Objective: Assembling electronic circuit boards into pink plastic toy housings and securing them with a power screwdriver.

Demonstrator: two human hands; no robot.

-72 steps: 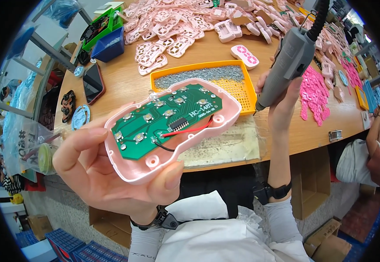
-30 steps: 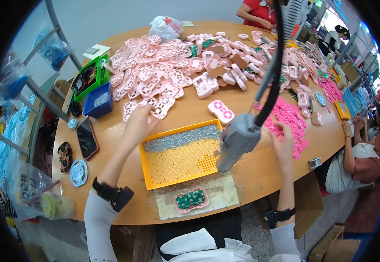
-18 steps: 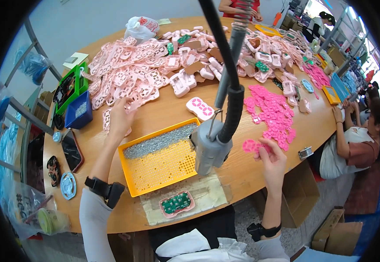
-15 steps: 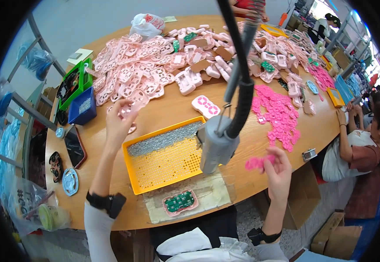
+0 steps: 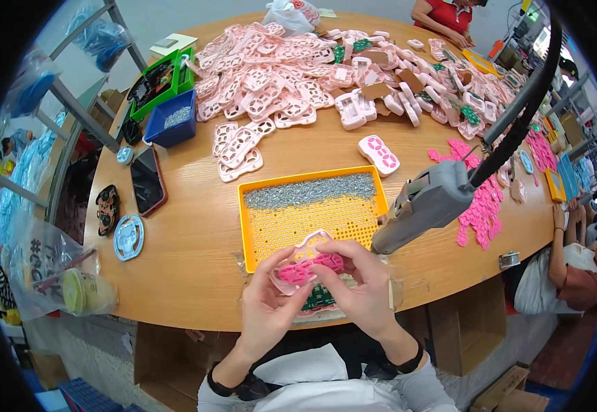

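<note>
Left hand (image 5: 265,302): raised over the near table edge, fingers (image 5: 281,259) curled inward and closed on the left end of the pale pink shell (image 5: 310,242) and the bright pink keypad (image 5: 307,269).
Right hand (image 5: 361,288): close beside the left, fingers (image 5: 340,248) bent and pinched on the right end of the same two parts, thumb pressed on the keypad face.
Bright pink keypad: held between both hands, lying flat against the shell, just above the near rim of the tray.
Pale pink shell: only its upper curved edge visible behind the keypad; rest hidden by fingers.
Green circuit board (image 5: 320,299): on the table directly under the hands, partly covered by them.
Orange tray (image 5: 312,206): just beyond the hands, perforated floor, grey screws (image 5: 310,190) heaped along its far side.
Grey electric screwdriver (image 5: 427,203): hanging on a black cable to the right of the tray, untouched by either hand.
Pink shell pile (image 5: 278,75): far side of the table, well apart from the hands.
Loose keypads (image 5: 480,199): right of the screwdriver, near the table edge.
Blue bin (image 5: 173,118): far left, beside a dark phone (image 5: 147,180).
</note>
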